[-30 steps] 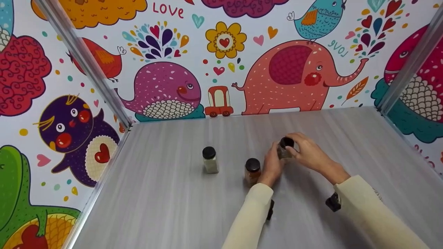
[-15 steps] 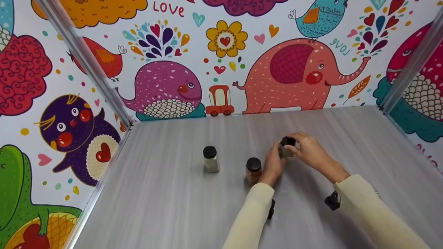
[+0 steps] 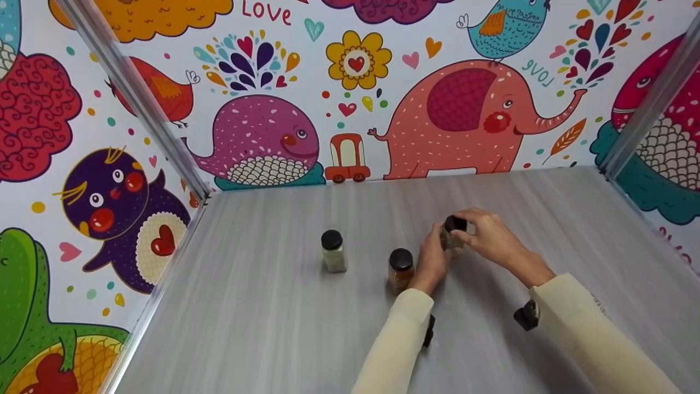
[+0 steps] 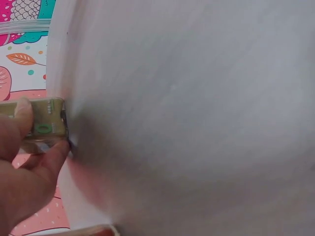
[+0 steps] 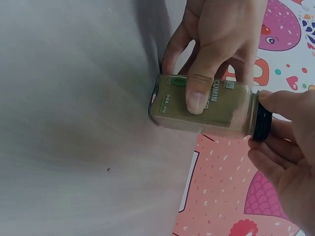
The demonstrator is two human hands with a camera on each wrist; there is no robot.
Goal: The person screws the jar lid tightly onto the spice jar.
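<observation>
A clear jar of cumin powder (image 5: 224, 105) with a black lid (image 5: 262, 118) stands upright on the table, at the right of the head view. My left hand (image 3: 433, 256) grips the jar's body, its thumb lying across the label in the right wrist view. Around the lid, the thumb and fingers of my right hand (image 3: 491, 238) pinch from above. The left wrist view shows the jar's lower part, with left fingers (image 4: 49, 169) near its base. Just left of my left hand is a jar of orange-red powder (image 3: 401, 276), its black lid on.
Farther left on the grey table (image 3: 257, 306) stands a black-lidded jar of pale powder (image 3: 334, 257). Printed cartoon panels (image 3: 350, 98) rise behind the table and at the sides, with metal corner posts (image 3: 136, 104). A dark speck (image 5: 108, 169) lies near the jar.
The lid has tilted slightly in view under the right fingers. Both hands stay at the cumin jar, and the other two jars stand where they were.
</observation>
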